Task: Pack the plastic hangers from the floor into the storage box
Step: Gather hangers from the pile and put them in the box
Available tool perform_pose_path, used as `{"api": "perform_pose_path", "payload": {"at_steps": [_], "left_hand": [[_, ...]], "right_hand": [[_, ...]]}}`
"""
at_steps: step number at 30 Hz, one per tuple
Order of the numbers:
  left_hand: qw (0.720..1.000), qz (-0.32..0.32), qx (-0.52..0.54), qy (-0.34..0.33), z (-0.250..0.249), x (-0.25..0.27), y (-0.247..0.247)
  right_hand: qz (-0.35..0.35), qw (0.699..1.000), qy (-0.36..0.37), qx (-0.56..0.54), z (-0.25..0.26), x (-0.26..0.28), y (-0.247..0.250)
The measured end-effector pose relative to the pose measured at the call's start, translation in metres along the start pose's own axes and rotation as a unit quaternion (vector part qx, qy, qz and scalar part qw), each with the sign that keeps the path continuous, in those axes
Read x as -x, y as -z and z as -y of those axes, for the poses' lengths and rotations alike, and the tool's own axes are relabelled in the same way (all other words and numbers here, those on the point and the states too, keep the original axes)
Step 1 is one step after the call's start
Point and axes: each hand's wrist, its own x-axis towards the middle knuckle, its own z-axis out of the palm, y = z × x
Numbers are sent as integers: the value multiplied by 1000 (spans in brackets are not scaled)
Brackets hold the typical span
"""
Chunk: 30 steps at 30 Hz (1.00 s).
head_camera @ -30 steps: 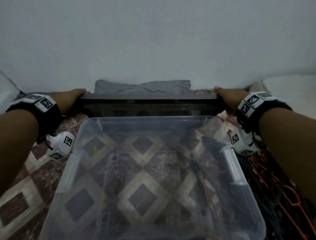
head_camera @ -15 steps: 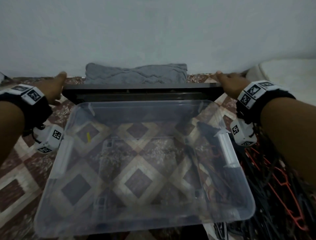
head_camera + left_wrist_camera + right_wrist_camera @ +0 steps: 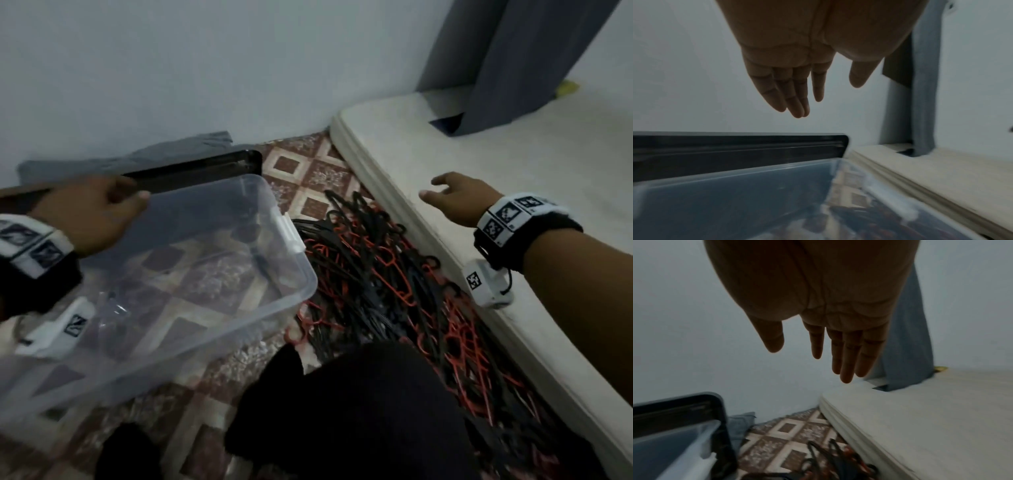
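light: I see dim, bluish, flat
blur: motion smear, worst in wrist views
palms: dark, backlit
edges: bent by wide lens

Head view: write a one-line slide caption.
Both hands free, left hand above the clear storage box, right hand above the hanger pile.

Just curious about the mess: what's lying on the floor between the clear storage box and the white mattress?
A tangled pile of black and red plastic hangers fills the patterned floor between storage box and mattress, seen in the head view.

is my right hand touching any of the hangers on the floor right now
Apart. Right wrist view: the right hand hangs open, wall behind its fingertips, hangers far below.
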Motion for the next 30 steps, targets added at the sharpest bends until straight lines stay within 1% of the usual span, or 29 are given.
{"api": "perform_pose_path", "payload": {"at_steps": [1,3,7,11,14,15,16,18,21,23,25,26,28,30], "left_hand": [[999,9,-12,-36,-37,9,-1],[993,41,-15,-112,-97,16,-22],[975,102,-27,-196,-192,4,-80],[950,176,-51,-254,-263,-15,-153],[933,232,-60,-268,-299,-24,-215],[928,251,-61,-269,-307,-25,-238],[924,268,-60,-267,-313,-25,-261],[916,302,-61,-257,-319,-23,-309],[905,358,-84,-213,-316,-13,-374],[898,379,-131,-182,-308,-5,-410],[890,396,-164,-157,-296,1,-437],[881,415,-169,-152,-290,3,-447],[856,455,-175,-174,-277,10,-465],[848,455,-162,-219,-268,23,-477]], "right_hand": [[7,1000,-20,2,-25,4,-3],[16,998,-58,-2,-70,7,-13],[55,992,-115,-14,-140,2,-51],[110,981,-156,-22,-190,-6,-111],[145,977,-152,-26,-216,-14,-162],[151,976,-152,-26,-223,-17,-178],[148,974,-168,-29,-229,-21,-192],[139,965,-218,-48,-239,-30,-219],[128,948,-286,-60,-251,-43,-253],[142,935,-317,-68,-258,-50,-274],[170,925,-321,-110,-263,-53,-294],[180,921,-322,-124,-264,-54,-301],[172,921,-322,-134,-269,-56,-312],[142,929,-309,-146,-275,-58,-318]]}}
